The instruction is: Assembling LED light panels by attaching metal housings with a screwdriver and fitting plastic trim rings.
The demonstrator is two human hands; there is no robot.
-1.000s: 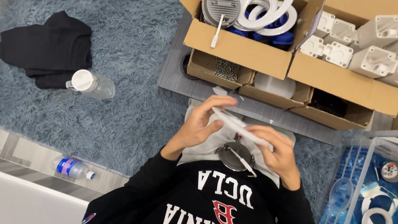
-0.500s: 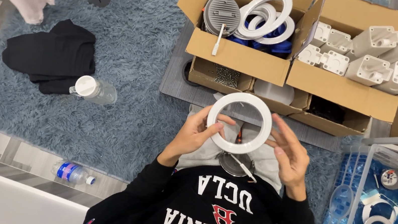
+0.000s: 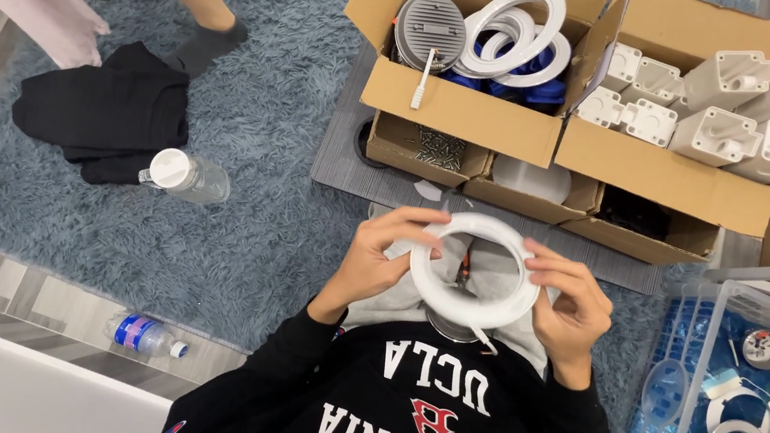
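Both hands' grip holds the white ring [image 3: 474, 271] above the lap, cardboard boxes [image 3: 462, 108] just ahead.

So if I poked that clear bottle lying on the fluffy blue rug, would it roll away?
Probably only a little. The clear bottle lies on its side and looks round, so it could roll, but the shaggy blue rug would likely slow it quickly. It looks nearly empty, so it is probably light and easy to push. Nothing touches it; both hands hold the white ring.

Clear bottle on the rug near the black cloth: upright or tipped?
Tipped. The clear bottle lies on its side on the grey rug, white cap pointing at the black cloth.
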